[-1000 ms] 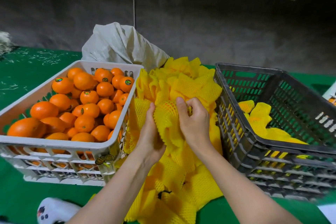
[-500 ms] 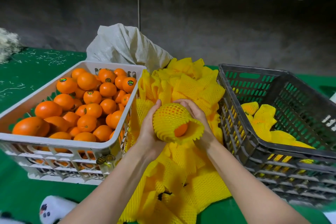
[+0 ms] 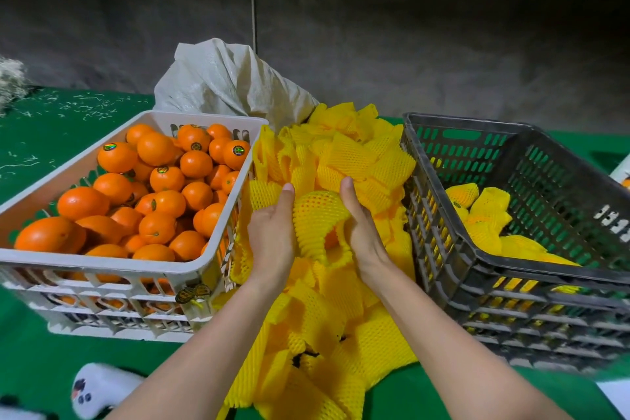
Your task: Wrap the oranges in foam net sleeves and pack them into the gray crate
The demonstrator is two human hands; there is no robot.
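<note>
An orange in a yellow foam net sleeve (image 3: pixel 317 222) sits between my two hands above the pile of loose yellow sleeves (image 3: pixel 341 324). My left hand (image 3: pixel 271 235) cups its left side and my right hand (image 3: pixel 361 228) its right side. A bit of bare orange peel shows at the sleeve's lower open end. The white crate (image 3: pixel 112 266) on the left is full of bare oranges (image 3: pixel 160 181). On the right stands the gray crate (image 3: pixel 504 269), holding several sleeved oranges (image 3: pixel 484 211).
A pale woven sack (image 3: pixel 225 82) lies behind the sleeve pile. Everything rests on a green table cover (image 3: pixel 44 133). A white object with dark buttons (image 3: pixel 95 389) lies at the near left edge. A dark wall rises behind the table.
The sleeve went over the orange, which was fully hidden a second ago. My hands have turned the wrapped orange so its open end points down toward me, and shifted to its sides.
</note>
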